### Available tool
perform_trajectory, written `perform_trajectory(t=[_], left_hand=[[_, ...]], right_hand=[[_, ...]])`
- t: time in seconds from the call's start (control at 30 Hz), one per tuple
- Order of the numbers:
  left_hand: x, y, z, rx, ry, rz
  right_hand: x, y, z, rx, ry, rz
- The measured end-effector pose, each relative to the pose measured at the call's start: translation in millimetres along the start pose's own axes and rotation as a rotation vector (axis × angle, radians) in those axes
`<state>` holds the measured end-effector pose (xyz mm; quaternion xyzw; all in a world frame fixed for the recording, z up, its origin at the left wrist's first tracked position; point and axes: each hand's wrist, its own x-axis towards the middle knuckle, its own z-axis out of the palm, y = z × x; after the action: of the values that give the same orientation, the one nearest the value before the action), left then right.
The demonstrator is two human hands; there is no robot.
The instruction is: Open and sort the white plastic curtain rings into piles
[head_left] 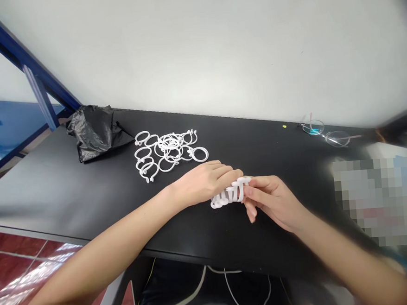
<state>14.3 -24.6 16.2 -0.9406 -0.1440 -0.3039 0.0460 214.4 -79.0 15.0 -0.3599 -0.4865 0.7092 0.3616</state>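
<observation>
My left hand (205, 182) grips the left side of a row of white plastic curtain rings (229, 195), its fingers lying over the top of the row. My right hand (271, 201) pinches the row's right end between fingers and thumb. Several rings stand side by side, threaded or stacked together, and my fingers hide part of them. Up the black table (52, 181), a loose tangled pile of similar white rings (168, 150) lies just beyond my left hand, not touching it.
A crumpled black plastic bag (94, 132) lies at the table's far left. A pair of clear-framed glasses (324, 132) rests at the far right, near a small yellow dot (284, 126). A blue metal frame (39, 96) rises at left. White cables (233, 285) hang below the near edge.
</observation>
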Motion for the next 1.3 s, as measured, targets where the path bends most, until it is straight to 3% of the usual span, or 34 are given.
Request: perform_trajectory(t=[0.17,0.47,0.7,1.0,1.2,1.3], left_hand=[[-1,0,5.1,-0.068,0.076,0.011],[-10,-5,13.2,-0.200,0.112,-0.108],[-7,2,13.3,-0.240,0.081,-0.134],[-5,-1,10.6,-0.074,-0.064,-0.073],[-7,-8,8.9,-0.154,-0.075,-0.127],[-6,-6,9.7,-0.215,-0.090,-0.122]], right_hand=[[-3,2,3,-0.187,0.073,-0.217],[-7,-4,11,-0.432,0.179,-0.411],[-5,1,10,-0.230,0.184,-0.308],[-3,-5,13,-0.255,0.133,-0.065],[-7,-5,16,-0.296,0.163,-0.227],[-6,-3,16,-0.267,0.153,-0.203]])
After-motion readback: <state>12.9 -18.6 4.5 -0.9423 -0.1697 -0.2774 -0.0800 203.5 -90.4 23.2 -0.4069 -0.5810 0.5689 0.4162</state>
